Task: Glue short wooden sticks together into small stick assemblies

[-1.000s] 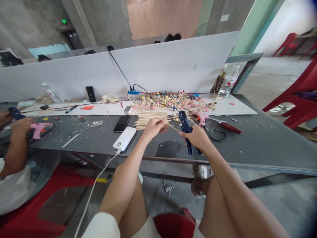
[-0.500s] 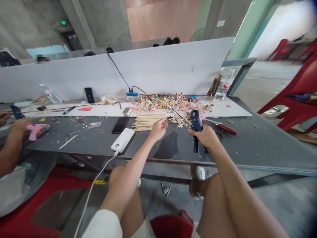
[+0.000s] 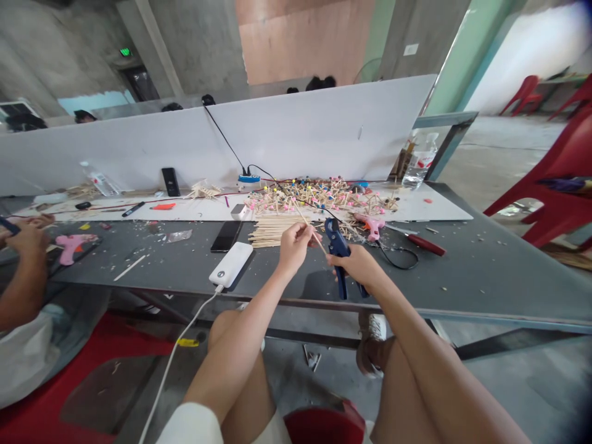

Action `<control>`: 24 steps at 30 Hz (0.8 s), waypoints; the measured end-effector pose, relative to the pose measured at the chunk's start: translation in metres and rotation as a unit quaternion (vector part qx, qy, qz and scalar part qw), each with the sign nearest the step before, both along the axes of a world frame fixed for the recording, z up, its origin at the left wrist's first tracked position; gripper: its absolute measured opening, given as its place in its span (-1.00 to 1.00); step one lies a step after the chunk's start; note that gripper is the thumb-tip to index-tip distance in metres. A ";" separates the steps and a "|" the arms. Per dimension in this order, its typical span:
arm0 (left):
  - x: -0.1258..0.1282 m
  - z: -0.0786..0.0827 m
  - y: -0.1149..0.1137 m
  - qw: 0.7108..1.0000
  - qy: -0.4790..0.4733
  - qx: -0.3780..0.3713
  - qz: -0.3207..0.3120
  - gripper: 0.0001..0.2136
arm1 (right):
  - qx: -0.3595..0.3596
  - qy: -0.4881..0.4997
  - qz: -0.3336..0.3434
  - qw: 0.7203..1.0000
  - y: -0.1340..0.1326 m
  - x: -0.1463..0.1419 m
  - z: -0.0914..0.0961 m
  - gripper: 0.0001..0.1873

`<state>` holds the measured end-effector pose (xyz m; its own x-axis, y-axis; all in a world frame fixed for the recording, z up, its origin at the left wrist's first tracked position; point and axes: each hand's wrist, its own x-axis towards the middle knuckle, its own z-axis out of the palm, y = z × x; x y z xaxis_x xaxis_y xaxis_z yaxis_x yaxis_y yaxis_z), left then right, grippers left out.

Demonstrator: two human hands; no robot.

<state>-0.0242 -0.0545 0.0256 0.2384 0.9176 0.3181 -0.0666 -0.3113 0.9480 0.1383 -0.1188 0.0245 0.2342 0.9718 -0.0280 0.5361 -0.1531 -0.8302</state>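
Observation:
My left hand (image 3: 294, 244) pinches a thin wooden stick (image 3: 309, 226) that slants up and away from it. The stick's near end reaches the jaws of a blue cutter (image 3: 336, 246), which my right hand (image 3: 357, 265) grips by its handles. Both hands hover over the grey table (image 3: 462, 277), just in front of a flat bundle of wooden sticks (image 3: 272, 227). Behind the bundle lies a heap of stick pieces with coloured beads (image 3: 319, 194).
A white power bank (image 3: 231, 264) with a cable and a black phone (image 3: 225, 235) lie left of my hands. A pink glue gun (image 3: 370, 226) and a red-handled tool (image 3: 423, 242) lie to the right. Another person's hands (image 3: 25, 237) work at the far left. Red chairs (image 3: 555, 197) stand at right.
My left hand picked a stick from the bundle and brought it back to the cutter. My right hand moved left with the cutter toward the stick.

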 end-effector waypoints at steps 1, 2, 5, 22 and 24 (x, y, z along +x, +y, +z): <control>-0.004 0.002 0.001 1.000 0.006 0.011 0.013 -0.63 | -0.002 0.007 0.006 1.000 0.000 0.000 0.001 -0.84; -0.009 0.004 0.002 0.999 0.026 0.026 0.026 -0.64 | -0.005 0.017 0.010 1.000 0.001 0.000 0.002 -0.83; -0.023 0.012 0.004 0.979 0.155 0.113 0.067 -0.68 | 0.003 0.029 -0.007 1.000 0.004 0.001 0.006 -0.77; -0.049 0.022 0.008 0.884 0.334 0.302 0.126 -0.72 | 0.055 -0.222 -0.043 0.973 0.006 0.000 0.007 -0.77; -0.050 0.022 0.009 0.881 0.340 0.302 0.127 -0.71 | 0.054 -0.225 -0.034 0.972 0.005 -0.001 0.008 -0.77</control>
<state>-0.0738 -0.0459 0.0476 0.3742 0.6810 0.6294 0.5979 -0.6960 0.3976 0.1369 -0.1138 0.0323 0.2632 0.9452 0.1934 0.8403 -0.1261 -0.5272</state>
